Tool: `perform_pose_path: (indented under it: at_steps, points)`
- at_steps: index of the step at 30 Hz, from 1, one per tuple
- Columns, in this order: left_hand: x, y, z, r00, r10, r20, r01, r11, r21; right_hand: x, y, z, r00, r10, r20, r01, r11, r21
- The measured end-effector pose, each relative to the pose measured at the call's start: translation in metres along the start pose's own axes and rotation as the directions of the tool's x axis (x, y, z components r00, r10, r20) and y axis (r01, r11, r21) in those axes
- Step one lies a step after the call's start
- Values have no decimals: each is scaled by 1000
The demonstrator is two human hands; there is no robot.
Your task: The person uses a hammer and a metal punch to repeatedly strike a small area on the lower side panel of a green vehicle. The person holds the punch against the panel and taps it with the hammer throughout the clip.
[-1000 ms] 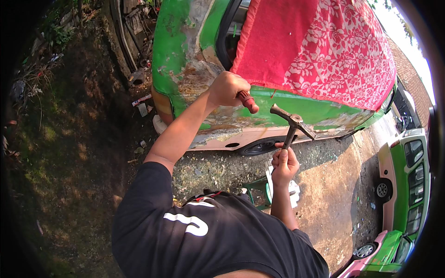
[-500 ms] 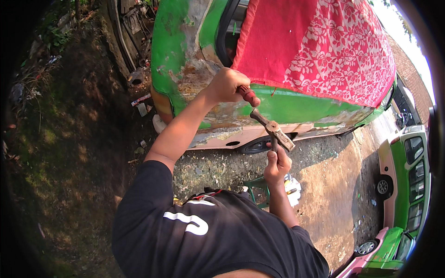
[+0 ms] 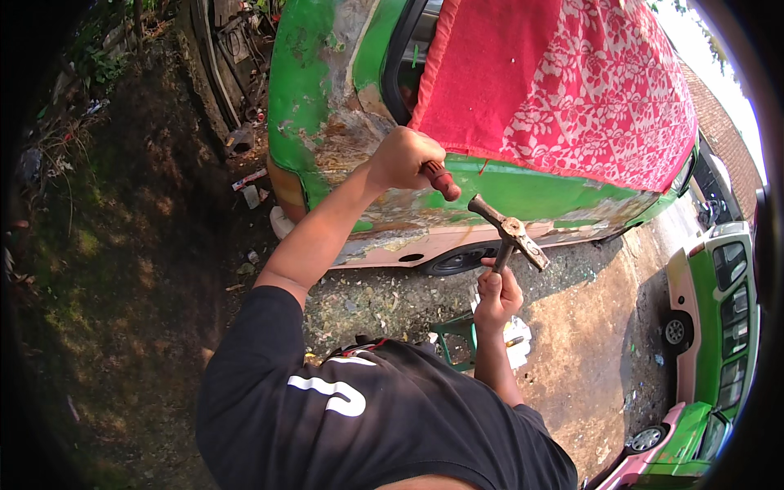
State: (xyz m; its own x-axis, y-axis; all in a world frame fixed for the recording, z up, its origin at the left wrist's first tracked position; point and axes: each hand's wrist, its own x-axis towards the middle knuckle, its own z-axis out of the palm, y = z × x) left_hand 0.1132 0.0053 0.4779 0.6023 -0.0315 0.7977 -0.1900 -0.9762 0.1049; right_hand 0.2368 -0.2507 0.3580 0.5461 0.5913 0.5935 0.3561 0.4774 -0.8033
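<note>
Head view, left hand: your left hand (image 3: 404,158) is clenched around the red handle of a chisel (image 3: 439,180), held up against the rusted, stripped patch of the green car (image 3: 523,192), just under the edge of the red cloth (image 3: 563,82).
Head view, right hand: your right hand (image 3: 498,296) is wrapped tight around the lower shaft of the hammer (image 3: 510,233), which is raised between you and the car body.
Where the tools are: the chisel sits at the car's side panel near the window frame; the hammer head hangs just beside and below the chisel's butt, not touching it.
Chisel axis: its long axis runs from upper left to lower right in the picture, butt end toward the hammer; the tip is hidden behind your fist, so I cannot tell exactly where it bites.
Hammer axis: the shaft rises from your fist toward the car; the head lies crosswise, one end pointing up-left at the chisel.
Doing it well: keep the chisel steady and low against the metal, line the hammer face squarely with the butt, and strike along the chisel's own line, clear of your left knuckles.
Around: gravel ground (image 3: 384,298) below, another green car (image 3: 719,302) to your right.
</note>
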Motion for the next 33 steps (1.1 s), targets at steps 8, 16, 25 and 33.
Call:
perform_pose_path:
  at_steps: [8, 16, 25, 33]
  points:
    - [0, -1, 1, 1000, -14, 3, 14, 1000, 14, 1, -16, 8, 998, -66, 8, 66, 993, -94]
    - [-3, -2, 5, 999, -52, 1, 52, 999, 4, -4, -13, 4, 990, -98, -103, 101, 994, 29]
    - [-37, -1, 15, 998, -63, 24, 64, 998, -25, -17, 0, -23, 992, 125, -13, -124, 992, 23]
    - [-144, 30, 29, 975, -222, 15, 222, 972, -71, -47, 14, -47, 892, 449, 45, -451, 891, 56]
